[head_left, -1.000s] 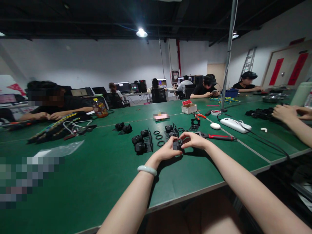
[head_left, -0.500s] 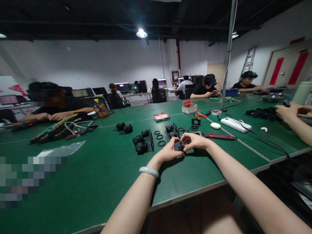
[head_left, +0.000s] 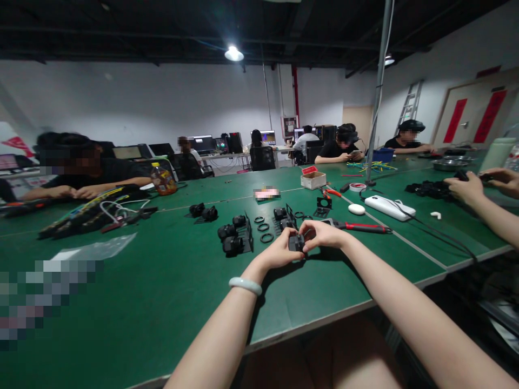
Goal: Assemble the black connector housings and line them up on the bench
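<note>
A small black part (head_left: 297,243) is held at the counter's near side, grasped between the fingers of the left hand (head_left: 279,249) and the right hand (head_left: 320,233); whether its underside is supported cannot be told. It could be dropped if one set of fingertips slipped, since it is pinched from both sides. If it were twisted askew, its pieces could be jammed. The loose rings (head_left: 266,237) could be knocked by the left hand, and the wrench (head_left: 367,228) nudged by the right forearm, as both lie close.

The green counter (head_left: 182,292) is crossed by pale seams. Black fittings (head_left: 232,246) are set left of the rings, and a bracket (head_left: 323,205) lies beyond the right hand. Farther off are placed an open box (head_left: 313,180), a bottle (head_left: 162,181) and a white power bank (head_left: 389,208). The room is lit by a hanging lamp (head_left: 234,53); other people are seated around, screens are lined along the far wall (head_left: 162,108), and a ladder (head_left: 410,102) is leaned near a door (head_left: 466,124).
</note>
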The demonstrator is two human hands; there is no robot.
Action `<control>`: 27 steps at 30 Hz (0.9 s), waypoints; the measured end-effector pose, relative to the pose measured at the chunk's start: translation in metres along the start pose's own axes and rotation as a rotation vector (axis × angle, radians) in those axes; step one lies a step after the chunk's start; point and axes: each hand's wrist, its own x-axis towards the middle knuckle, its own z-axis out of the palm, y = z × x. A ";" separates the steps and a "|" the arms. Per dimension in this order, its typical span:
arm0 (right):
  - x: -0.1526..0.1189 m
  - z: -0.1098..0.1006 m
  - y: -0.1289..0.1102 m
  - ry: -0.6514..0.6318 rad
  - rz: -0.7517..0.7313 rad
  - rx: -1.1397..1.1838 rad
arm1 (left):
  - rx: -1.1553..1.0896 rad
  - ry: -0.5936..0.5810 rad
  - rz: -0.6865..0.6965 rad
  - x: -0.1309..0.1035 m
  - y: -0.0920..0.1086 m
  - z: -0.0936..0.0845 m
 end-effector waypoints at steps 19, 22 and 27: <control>0.003 0.002 0.006 0.004 -0.027 0.017 | -0.070 -0.028 0.024 0.002 -0.003 0.002; 0.003 0.001 0.006 0.007 -0.032 0.009 | -0.066 -0.029 0.022 0.002 -0.004 0.002; 0.004 0.001 0.008 -0.008 -0.032 0.024 | -0.074 -0.042 0.025 0.001 -0.003 0.001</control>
